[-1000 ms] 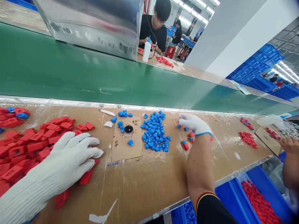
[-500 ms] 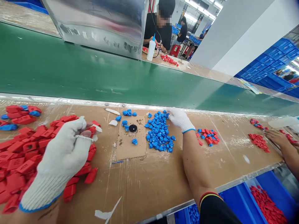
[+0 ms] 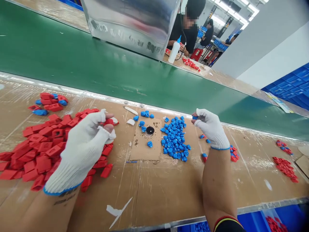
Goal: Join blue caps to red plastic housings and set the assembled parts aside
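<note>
My left hand (image 3: 83, 145), in a white knit glove with bare fingertips, pinches a red plastic piece (image 3: 108, 122) above the right side of a heap of red pieces (image 3: 43, 146). Loose white glove tips hang by its fingers. My right hand (image 3: 212, 129), gloved alike, has a small blue piece (image 3: 194, 118) between thumb and fingers, just right of a pile of blue pieces (image 3: 175, 138). Between the hands lies a cardboard square (image 3: 145, 151) bearing a round black dish (image 3: 150, 130) and a few blue pieces.
A green belt (image 3: 120, 74) runs behind the worktop, with a metal housing (image 3: 130, 29) over it. A white bottle (image 3: 174, 51) stands on the far side near a person at work. Red-and-blue pieces (image 3: 233, 153) lie right of my forearm; blue bins (image 3: 256, 222) sit below the edge.
My right hand has come up from the blue pile's far edge with a blue piece in its fingers. My left hand still grips the red piece. The view has swung left.
</note>
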Demonstrator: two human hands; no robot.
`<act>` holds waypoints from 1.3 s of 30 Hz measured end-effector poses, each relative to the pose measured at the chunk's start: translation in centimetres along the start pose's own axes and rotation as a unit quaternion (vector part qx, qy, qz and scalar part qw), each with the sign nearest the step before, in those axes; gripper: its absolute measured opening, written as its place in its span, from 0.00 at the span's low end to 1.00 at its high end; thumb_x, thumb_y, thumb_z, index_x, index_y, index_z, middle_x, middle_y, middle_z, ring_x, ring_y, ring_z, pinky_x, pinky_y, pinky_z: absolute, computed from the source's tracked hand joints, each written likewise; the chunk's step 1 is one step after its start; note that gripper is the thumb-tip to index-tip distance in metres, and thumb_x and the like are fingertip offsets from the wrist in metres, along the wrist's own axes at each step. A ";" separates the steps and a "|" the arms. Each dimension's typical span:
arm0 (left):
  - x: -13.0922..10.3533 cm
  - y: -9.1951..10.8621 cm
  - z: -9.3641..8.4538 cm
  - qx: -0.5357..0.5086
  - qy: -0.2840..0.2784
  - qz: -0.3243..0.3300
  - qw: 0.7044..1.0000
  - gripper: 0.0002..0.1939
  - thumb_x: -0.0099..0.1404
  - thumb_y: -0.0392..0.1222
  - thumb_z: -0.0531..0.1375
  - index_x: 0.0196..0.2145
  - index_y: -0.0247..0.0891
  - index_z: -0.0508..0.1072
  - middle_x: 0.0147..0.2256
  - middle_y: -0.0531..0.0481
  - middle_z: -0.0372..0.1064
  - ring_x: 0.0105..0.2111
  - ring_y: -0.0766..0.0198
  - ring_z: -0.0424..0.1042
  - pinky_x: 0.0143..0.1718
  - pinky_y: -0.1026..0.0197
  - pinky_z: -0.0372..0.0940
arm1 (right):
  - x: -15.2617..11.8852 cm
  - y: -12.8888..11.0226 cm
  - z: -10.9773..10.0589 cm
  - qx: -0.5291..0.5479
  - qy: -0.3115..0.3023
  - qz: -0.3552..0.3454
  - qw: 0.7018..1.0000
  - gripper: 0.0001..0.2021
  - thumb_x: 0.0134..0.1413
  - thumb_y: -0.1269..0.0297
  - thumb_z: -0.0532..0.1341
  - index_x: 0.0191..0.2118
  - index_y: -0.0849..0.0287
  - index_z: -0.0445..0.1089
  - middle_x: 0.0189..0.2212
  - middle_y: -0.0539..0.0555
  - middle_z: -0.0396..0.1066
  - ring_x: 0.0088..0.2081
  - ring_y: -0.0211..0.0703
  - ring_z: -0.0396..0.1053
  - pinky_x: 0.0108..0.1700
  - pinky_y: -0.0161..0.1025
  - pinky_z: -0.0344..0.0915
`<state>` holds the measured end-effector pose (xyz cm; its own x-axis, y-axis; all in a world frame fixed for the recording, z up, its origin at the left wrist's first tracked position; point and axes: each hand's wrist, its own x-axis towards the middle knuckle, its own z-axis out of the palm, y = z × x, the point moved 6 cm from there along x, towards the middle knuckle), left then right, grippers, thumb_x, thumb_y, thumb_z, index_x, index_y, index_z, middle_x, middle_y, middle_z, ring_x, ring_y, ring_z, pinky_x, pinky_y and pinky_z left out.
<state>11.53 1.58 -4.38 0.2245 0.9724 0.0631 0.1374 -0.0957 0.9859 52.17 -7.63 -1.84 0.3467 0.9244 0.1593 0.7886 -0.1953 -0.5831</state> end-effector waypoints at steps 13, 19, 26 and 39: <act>0.1 -1.0 2.6 -0.251 -0.056 -0.088 0.962 0.18 0.58 0.39 0.73 0.39 0.42 0.69 0.31 0.55 0.69 0.21 0.74 0.58 0.20 0.67 0.54 | -1.7 -11.6 7.9 0.169 -0.120 -0.164 0.965 0.06 0.55 0.68 0.63 0.29 0.53 0.67 0.33 0.51 0.74 0.37 0.45 0.73 0.42 0.46 0.75; 0.9 -1.0 2.1 -0.274 -0.024 -0.061 0.959 0.19 0.57 0.37 0.71 0.42 0.42 0.67 0.35 0.55 0.71 0.26 0.72 0.69 0.26 0.67 0.67 | -1.9 -11.7 9.9 0.065 -0.128 -0.222 0.964 0.10 0.56 0.75 0.56 0.35 0.53 0.71 0.35 0.51 0.76 0.39 0.45 0.74 0.45 0.46 0.73; 0.8 -1.0 2.0 -0.269 -0.022 -0.066 0.961 0.19 0.55 0.38 0.72 0.39 0.41 0.68 0.33 0.55 0.73 0.25 0.72 0.68 0.25 0.67 0.66 | -2.1 -11.0 11.3 0.003 -0.109 -0.208 0.972 0.07 0.58 0.71 0.63 0.40 0.51 0.73 0.40 0.53 0.79 0.40 0.49 0.76 0.44 0.47 0.72; 0.9 -1.2 1.7 -0.241 -0.008 -0.049 0.969 0.13 0.58 0.34 0.70 0.36 0.40 0.68 0.34 0.52 0.75 0.29 0.69 0.70 0.31 0.63 0.70 | -2.0 -10.7 12.0 0.016 -0.120 -0.199 0.972 0.07 0.58 0.71 0.63 0.40 0.51 0.69 0.40 0.54 0.78 0.44 0.53 0.78 0.46 0.50 0.73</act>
<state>13.25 2.17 -5.76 0.2487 0.9680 -0.0339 -0.3061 0.1118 0.9454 36.95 -3.47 -5.50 -0.1147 0.9752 0.1893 0.8188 0.2007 -0.5379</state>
